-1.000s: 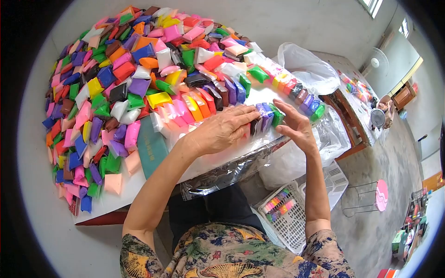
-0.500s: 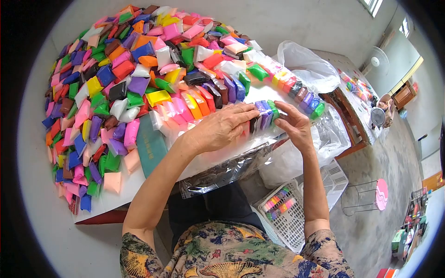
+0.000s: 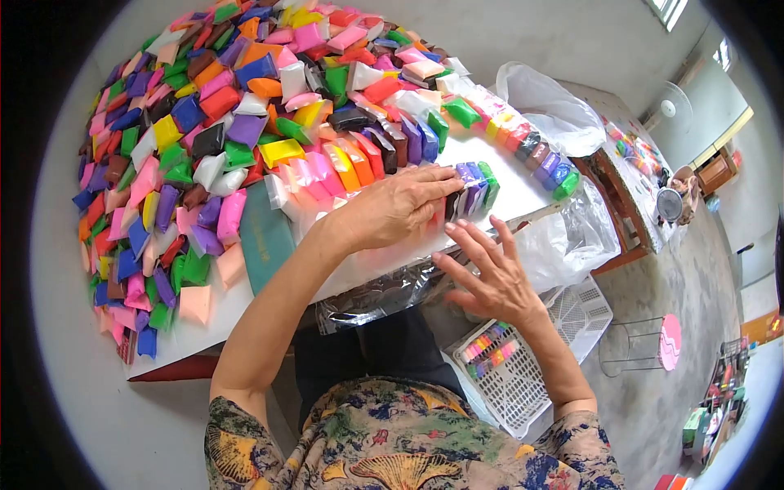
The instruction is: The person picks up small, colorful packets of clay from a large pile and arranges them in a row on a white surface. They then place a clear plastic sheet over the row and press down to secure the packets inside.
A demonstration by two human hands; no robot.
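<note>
My left hand [image 3: 396, 208] lies over a short row of small coloured packets, fingers together and curved across it; the thumb and the part of the row below are hidden. Out past its fingertips stand the purple, blue and green packets [image 3: 474, 186] at the row's right end. My right hand [image 3: 490, 273] is open with fingers spread, apart from the row and in front of the table edge. Beyond the left hand, a second row of upright packets [image 3: 359, 167] runs from pink through orange to green. What fills the packets does not show.
A large heap of coloured packets [image 3: 188, 147] covers the table's left and back. A finished-looking wrapped row [image 3: 531, 151] lies at right beside clear plastic bags [image 3: 551, 114]. A teal booklet [image 3: 268, 237] lies at left. Below are a white basket [image 3: 523, 384] and a pink stool [image 3: 670, 341].
My right hand has left the green end of the row, drawn back toward me and opened. My left hand stays on the row, almost unmoved.
</note>
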